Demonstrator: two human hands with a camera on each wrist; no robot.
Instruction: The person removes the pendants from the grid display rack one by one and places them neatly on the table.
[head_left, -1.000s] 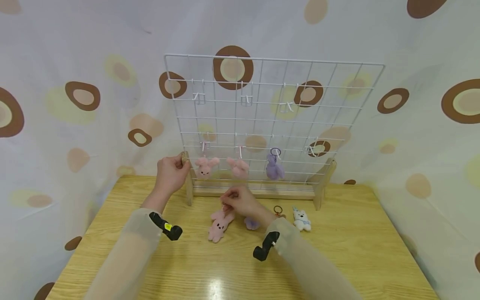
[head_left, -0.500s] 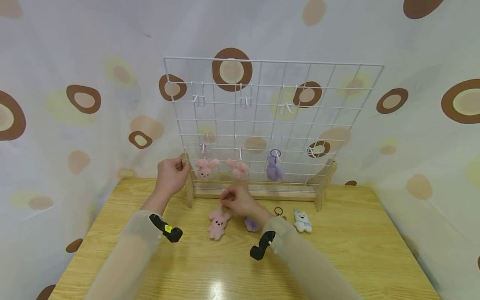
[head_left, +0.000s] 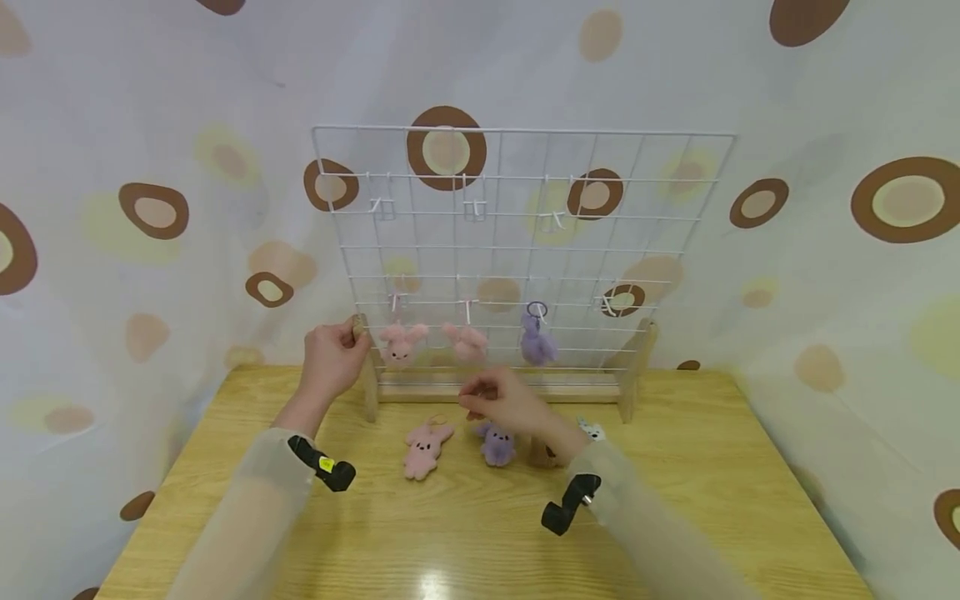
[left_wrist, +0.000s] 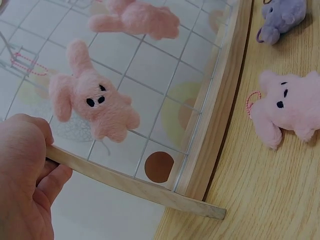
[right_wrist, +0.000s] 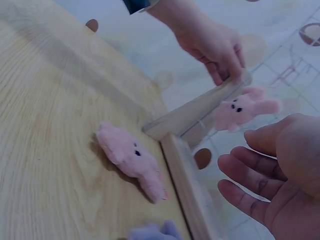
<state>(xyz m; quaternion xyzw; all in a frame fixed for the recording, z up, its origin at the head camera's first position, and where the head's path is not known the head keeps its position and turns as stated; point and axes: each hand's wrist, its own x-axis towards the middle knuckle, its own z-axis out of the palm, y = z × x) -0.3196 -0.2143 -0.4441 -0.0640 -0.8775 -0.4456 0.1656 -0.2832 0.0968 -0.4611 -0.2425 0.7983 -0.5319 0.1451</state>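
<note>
My left hand (head_left: pixel 333 358) pinches the top of the wooden side post (left_wrist: pixel 135 185) of a white wire grid rack (head_left: pixel 525 132). My right hand (head_left: pixel 513 404) is in front of the rack's base, fingers loosely bent and apart with nothing between them, as the right wrist view shows. Below it on the table lies a purple plush keychain (head_left: pixel 498 446). To its left, a pink plush bunny keychain (head_left: pixel 423 450) lies face up, its bead chain (left_wrist: pixel 251 102) loose toward the rack. Two pink plush keychains (head_left: pixel 401 345) (head_left: pixel 467 342) and a purple one (head_left: pixel 537 342) hang from the lower hooks.
Bare white hooks (head_left: pixel 474 208) sit along the upper grid, and another hook (head_left: pixel 607 304) at the lower right. A brown plush (head_left: pixel 542 453) and a white bear keychain (head_left: pixel 592 430) lie partly behind my right arm. A patterned cloth (head_left: pixel 165 317) hangs behind the table (head_left: pixel 360 533).
My right hand has let go of the pink bunny's chain and moved right, over the purple keychain. The bunny stays on the table. My left hand keeps its grip; the head view has shifted slightly.
</note>
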